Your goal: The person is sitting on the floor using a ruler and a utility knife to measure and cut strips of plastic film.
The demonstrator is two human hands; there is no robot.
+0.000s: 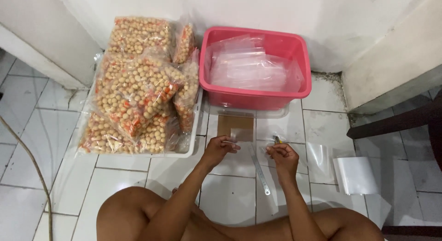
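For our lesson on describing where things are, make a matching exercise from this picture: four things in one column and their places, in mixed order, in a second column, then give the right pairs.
Things
1. pink plastic tub
2. clear bags of round tan snacks
3. long metal ruler
4. white sheet stack

Places
A. on the tiles between the two hands
B. against the back wall, holding empty clear bags
C. on the floor at the far right
D. piled in the white tray on the left

Pairs: 1-B, 2-D, 3-A, 4-C
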